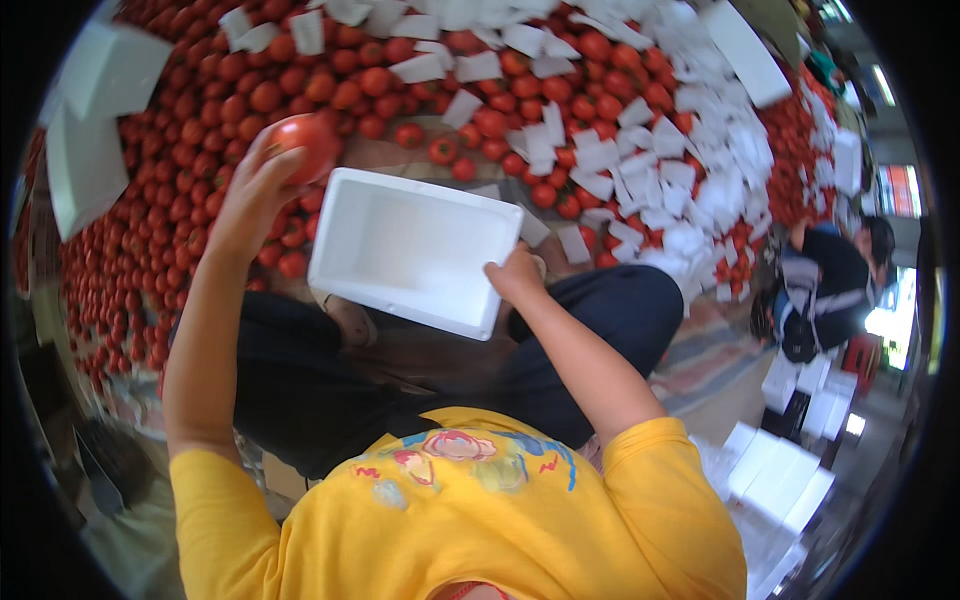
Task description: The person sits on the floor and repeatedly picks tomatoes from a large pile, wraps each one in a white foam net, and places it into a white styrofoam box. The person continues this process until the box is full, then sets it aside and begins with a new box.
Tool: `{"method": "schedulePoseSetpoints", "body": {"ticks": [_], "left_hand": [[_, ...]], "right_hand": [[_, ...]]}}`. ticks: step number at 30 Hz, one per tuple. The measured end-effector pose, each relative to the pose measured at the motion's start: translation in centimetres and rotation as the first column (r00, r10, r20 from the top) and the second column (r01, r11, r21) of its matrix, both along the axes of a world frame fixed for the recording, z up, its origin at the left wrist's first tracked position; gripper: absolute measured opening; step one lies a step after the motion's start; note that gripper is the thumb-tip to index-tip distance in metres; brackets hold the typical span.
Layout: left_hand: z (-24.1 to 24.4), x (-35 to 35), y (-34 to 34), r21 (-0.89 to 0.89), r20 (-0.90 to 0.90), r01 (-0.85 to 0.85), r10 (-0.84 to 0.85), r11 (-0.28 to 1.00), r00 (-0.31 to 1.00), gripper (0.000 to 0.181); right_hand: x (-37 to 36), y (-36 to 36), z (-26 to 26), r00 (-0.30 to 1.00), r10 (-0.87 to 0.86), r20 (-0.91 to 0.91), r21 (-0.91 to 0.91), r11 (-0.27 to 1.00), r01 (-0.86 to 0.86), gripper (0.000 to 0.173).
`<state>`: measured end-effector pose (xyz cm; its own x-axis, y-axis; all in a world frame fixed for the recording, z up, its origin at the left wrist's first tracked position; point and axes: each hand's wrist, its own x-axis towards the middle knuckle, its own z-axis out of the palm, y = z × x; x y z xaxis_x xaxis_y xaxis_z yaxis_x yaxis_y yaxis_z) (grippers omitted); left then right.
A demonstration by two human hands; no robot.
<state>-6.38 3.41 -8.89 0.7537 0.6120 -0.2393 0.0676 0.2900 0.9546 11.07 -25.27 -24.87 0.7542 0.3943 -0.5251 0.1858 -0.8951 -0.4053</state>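
A white foam box with nothing inside is tilted between my knees, its opening towards me. My right hand grips its right rim, thumb over the edge. Up and to the left of the box, my left hand holds red tomatoes; motion blur keeps me from telling how many. Beyond both hands spreads a large heap of red tomatoes. White foam sheets lie scattered over the heap, thickest on the right.
Other white foam boxes stand at the upper left and upper right. Stacked white boxes are at the lower right. A person in dark clothes sits at the far right. A striped cloth covers the ground.
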Motion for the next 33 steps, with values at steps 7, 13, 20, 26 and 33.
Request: {"method": "schedulePoseSetpoints", "body": {"ticks": [7,13,20,26,33], "left_hand": [[-3.4,-0.7,1.5,-0.117,-0.02,-0.1,0.098,0.988,0.995,0.051],[-2.3,2.0,0.8,-0.096,-0.009,-0.054,0.053,0.994,0.999,0.051],[-4.1,4.5,-1.1,-0.008,-0.228,0.088,-0.087,0.996,0.97,0.051],[-6.6,8.9,-5.8,0.316,-0.312,0.358,-0.26,0.879,0.914,0.063],[-8.2,15.5,-2.9,0.125,-0.292,0.427,-0.378,0.895,0.879,0.043]], "right_hand": [[0.7,-0.4,-2.0,0.979,-0.187,-0.077,-0.056,0.982,0.183,0.048],[5.1,0.0,-6.2,0.944,-0.317,0.095,0.003,0.948,0.318,0.042],[9.3,2.2,-5.6,0.997,-0.079,0.003,-0.051,0.996,0.079,0.062],[8.9,8.0,6.6,0.901,0.085,-0.426,0.509,0.845,0.161,0.064],[8.0,9.3,8.6,0.412,0.009,-0.911,0.346,0.559,0.753,0.05]]}}
